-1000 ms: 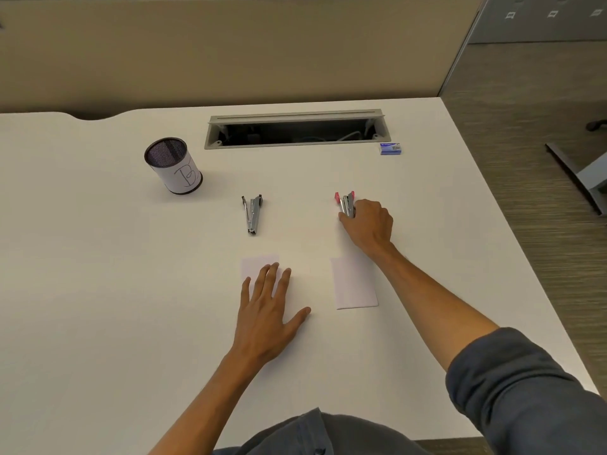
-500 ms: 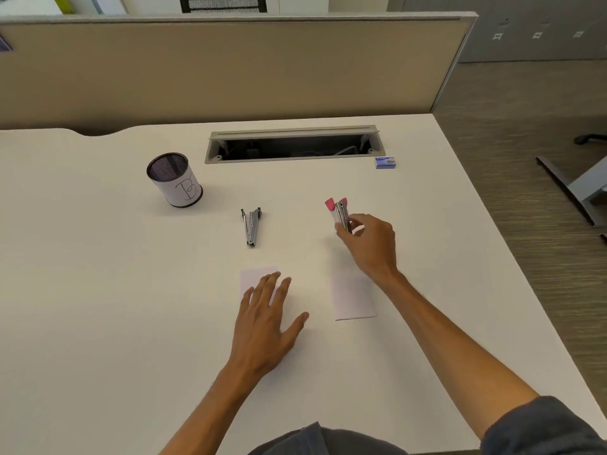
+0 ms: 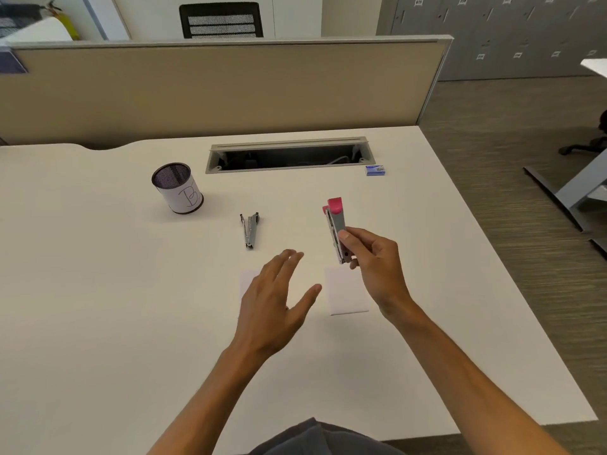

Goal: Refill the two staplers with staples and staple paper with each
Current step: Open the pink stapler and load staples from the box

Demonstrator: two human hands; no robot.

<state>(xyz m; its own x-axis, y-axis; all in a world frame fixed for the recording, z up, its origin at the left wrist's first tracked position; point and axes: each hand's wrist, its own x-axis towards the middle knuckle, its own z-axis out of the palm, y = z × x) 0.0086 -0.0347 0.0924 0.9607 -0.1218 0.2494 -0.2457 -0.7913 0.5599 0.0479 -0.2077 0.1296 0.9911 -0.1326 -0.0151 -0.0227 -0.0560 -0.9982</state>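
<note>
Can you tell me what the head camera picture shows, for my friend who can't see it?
A person's right hand holds a pink stapler above a white desk, the open left hand beside it. A silver stapler and two paper slips lie below.

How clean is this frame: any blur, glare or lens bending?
Head view: left hand is motion-blurred at the fingertips; pink stapler in the right hand stays fairly sharp; light is soft and even, no glare on the desk; wide-angle bending curves the partition.

Matt white table, shiny metal stapler, mesh cup.
</note>
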